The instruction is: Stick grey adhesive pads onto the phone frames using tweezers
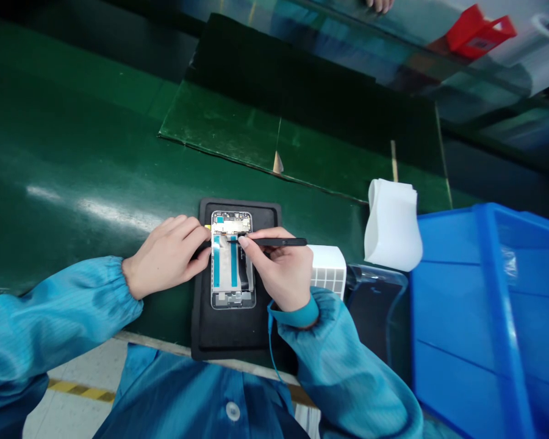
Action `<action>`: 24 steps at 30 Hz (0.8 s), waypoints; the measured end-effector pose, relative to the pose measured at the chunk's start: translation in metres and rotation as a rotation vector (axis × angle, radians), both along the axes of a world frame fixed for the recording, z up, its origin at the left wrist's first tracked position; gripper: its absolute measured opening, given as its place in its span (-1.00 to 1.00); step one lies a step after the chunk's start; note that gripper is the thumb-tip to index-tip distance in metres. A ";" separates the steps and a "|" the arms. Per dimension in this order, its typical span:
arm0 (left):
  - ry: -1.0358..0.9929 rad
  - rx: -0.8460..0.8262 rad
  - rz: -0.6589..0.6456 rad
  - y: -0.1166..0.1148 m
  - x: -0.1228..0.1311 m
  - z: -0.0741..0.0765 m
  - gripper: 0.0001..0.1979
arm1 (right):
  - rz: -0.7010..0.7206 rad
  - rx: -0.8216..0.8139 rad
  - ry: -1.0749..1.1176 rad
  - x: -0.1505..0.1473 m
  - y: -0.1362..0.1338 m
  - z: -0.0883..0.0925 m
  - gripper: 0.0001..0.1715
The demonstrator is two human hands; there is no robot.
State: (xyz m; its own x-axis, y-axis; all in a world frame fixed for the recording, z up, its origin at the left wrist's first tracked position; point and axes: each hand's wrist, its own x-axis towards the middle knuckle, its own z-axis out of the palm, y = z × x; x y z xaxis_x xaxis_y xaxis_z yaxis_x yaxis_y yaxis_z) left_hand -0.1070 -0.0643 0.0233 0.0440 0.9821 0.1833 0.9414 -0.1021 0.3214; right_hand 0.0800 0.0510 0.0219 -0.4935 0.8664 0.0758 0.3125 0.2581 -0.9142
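A smartphone mid-frame (223, 268) lies face up on a black rubber mat (231, 332), with its circuit board at the top and blue strips down the middle. My left hand (167, 256) rests its fingertips against the frame's left edge and appears to steady it. My right hand (279, 268) pinches a slim black spudger (281, 242). The spudger's tip reaches across the upper part of the phone, and my fingers hide part of the frame's right side.
A blue plastic crate (480, 317) fills the right side. Between it and the mat stand a stack of white foam sheets (392, 225), a white grid block (330, 268) and a dark clear tray (377, 305). A green bench mat (73, 152) spreads left. Another person's fingers (379, 3) show at the top edge.
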 end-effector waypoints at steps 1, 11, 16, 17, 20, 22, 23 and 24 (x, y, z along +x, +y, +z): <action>0.001 0.000 -0.001 0.000 0.000 0.000 -0.77 | -0.001 0.004 -0.002 0.000 0.000 0.000 -0.89; 0.002 0.008 0.001 -0.001 0.000 -0.001 -0.78 | -0.007 0.019 -0.014 0.000 0.001 0.001 -0.88; -0.001 0.011 0.000 -0.001 0.000 -0.001 -0.77 | 0.000 0.032 -0.006 0.000 0.001 -0.001 -0.89; 0.002 0.016 0.001 -0.001 0.000 -0.001 -0.77 | -0.001 0.037 -0.010 0.000 0.001 0.000 -0.90; 0.005 0.018 0.002 0.000 0.000 -0.001 -0.77 | -0.002 0.048 -0.020 0.000 0.000 0.001 -0.90; 0.004 0.012 0.002 0.000 0.000 -0.001 -0.78 | 0.002 0.052 -0.017 0.000 0.000 0.002 -0.90; 0.005 0.010 0.002 0.000 0.000 -0.001 -0.79 | 0.005 0.053 -0.016 0.000 0.000 0.002 -0.90; 0.007 0.011 0.004 0.000 0.000 -0.001 -0.79 | 0.005 0.054 -0.016 0.000 0.000 0.002 -0.91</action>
